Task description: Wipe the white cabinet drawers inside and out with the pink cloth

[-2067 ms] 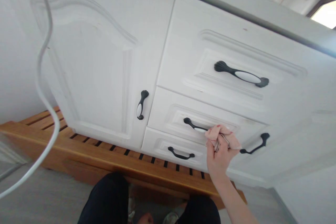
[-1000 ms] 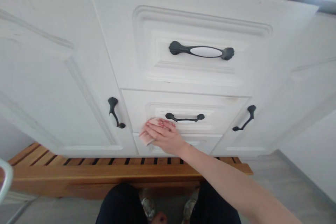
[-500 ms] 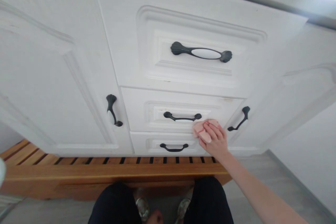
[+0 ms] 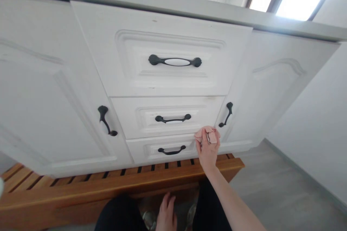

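My right hand (image 4: 208, 153) grips a folded pink cloth (image 4: 206, 133) and presses it against the white cabinet front. The cloth lies near the right end of the seam between the middle drawer (image 4: 130, 121) and the bottom drawer (image 4: 138, 151), left of the right door's dark handle (image 4: 226, 114). Low in the view, between my knees, my left hand (image 4: 166, 213) holds nothing; its fingers are stretched out and partly apart.
Above is the top drawer (image 4: 173, 79) with a dark handle, under a pale countertop edge (image 4: 162, 1). A slatted wooden bench (image 4: 121, 182) runs along the cabinet's base. A white wall (image 4: 314, 126) rises on the right.
My right hand, with the cloth, has shifted to the drawer's right edge, and its fingers have regrouped on the cloth. My left hand has risen into view. The camera has tilted up and right.
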A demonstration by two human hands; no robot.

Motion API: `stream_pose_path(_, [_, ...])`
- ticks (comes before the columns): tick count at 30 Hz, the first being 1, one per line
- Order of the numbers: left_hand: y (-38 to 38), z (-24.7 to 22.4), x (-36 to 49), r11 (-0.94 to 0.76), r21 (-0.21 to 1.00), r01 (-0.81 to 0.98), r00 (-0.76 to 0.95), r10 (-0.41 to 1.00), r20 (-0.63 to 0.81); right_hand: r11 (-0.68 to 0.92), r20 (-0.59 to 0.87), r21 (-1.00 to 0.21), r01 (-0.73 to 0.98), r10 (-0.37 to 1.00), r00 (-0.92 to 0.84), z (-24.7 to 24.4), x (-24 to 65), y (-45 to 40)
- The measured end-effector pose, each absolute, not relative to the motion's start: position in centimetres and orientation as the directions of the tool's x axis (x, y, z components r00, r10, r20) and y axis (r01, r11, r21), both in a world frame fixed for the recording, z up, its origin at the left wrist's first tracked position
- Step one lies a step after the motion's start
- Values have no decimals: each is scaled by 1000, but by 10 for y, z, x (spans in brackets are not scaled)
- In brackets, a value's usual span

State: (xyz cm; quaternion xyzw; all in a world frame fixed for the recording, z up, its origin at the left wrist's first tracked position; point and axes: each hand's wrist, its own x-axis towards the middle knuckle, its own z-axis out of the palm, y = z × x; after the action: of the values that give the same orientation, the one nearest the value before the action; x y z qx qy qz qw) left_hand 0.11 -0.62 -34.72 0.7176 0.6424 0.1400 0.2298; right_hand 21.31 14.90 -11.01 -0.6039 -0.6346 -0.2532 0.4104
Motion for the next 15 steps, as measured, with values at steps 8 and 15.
stream_pose_path(8, [68, -161, 37, -281, 306, 909, 39, 790, 611, 248, 701, -461, 852, 690, 178, -116, 218, 129])
stream_pose_path(15, [88, -131, 25, -256, 291, 922, 91, 873, 479, 278, 533, -778, 563, 767, 357, -208, 158, 33])
